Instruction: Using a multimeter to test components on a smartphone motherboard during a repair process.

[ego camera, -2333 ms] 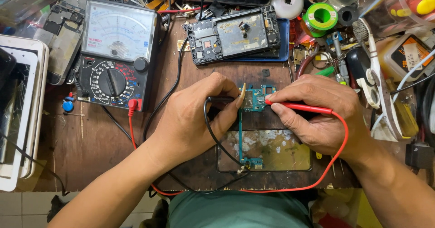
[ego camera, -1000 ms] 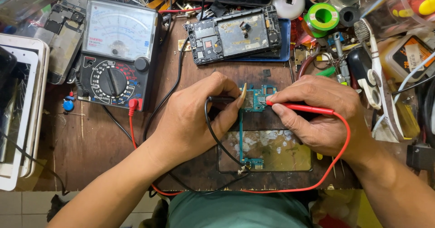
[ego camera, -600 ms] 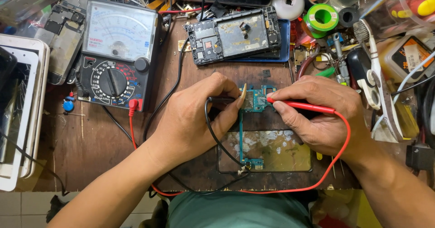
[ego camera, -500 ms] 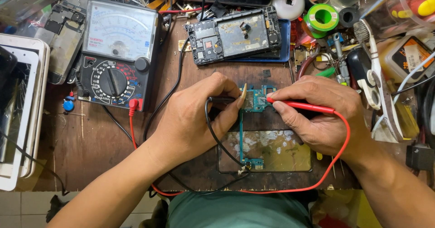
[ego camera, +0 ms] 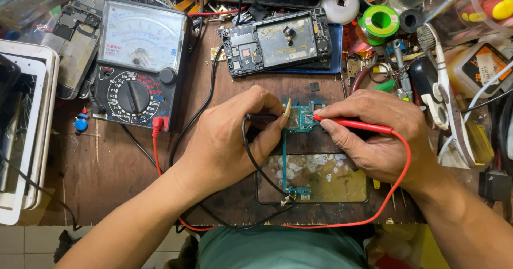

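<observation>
Workbench (ego camera: 123, 178): two probes, one circuit board (ego camera: 302, 118).

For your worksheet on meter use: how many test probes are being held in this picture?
2. The red probe is in the right hand; the black probe, mostly hidden, is in the left hand. Both touch the circuit board.

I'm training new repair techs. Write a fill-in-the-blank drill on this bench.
1. The right hand holds the ___ test probe.
2. Both hands press probes onto the small teal ___ board.
3. The black analog multimeter lies to the ___ of the left hand.
Missing: red; circuit; left
</observation>
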